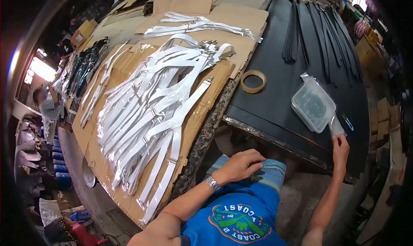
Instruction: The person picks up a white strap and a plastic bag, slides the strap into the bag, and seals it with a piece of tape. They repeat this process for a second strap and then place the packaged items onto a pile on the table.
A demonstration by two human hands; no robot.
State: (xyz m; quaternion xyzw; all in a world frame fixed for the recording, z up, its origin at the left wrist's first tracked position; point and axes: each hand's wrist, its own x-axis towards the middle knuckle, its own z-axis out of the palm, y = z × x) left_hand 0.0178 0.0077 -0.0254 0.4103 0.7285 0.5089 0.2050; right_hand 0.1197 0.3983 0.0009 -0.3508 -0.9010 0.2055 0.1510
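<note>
My left hand (243,165) rests palm down on my lap, its fingers loosely spread and holding nothing. At the right, my right hand (340,147) pinches the end of a clear plastic bag (336,126) at the edge of the black table. The bag lies against a clear plastic box (314,105) with a translucent lid. A blue cutter (348,122) lies just right of the bag. Up and left of the box is a roll of tan tape (253,81). White suspenders with metal clips (163,95), some in clear wrapping, are heaped on the cardboard to the left.
Black straps (329,43) lie at the far end of the black table (271,104). More white straps (193,24) lie on cardboard (247,18) at the back. A person (47,104) stands at the far left beside dark bundles (88,63). Boxes (383,117) are stacked at the right.
</note>
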